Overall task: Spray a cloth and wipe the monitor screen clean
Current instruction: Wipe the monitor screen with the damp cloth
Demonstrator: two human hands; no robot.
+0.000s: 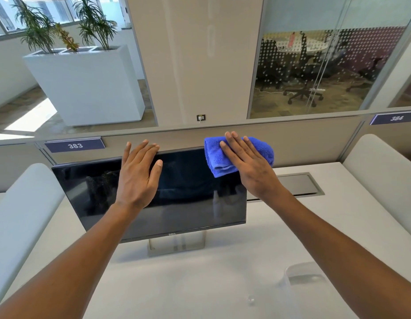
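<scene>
A dark monitor (183,203) stands on a silver stand in the middle of the white desk (176,284). My right hand (248,164) presses a folded blue cloth (216,155) flat against the screen's upper right corner, fingers straight. My left hand (137,176) lies flat on the screen near the top edge, fingers reaching the bezel and thumb spread out. A clear spray bottle (301,279) stands at the near right of the desk, partly behind my right forearm.
A beige partition (181,139) with labels 383 and 384 runs behind the monitor. White curved dividers (22,215) flank the desk on both sides. A grey cable hatch (298,185) is set into the desk right of the monitor.
</scene>
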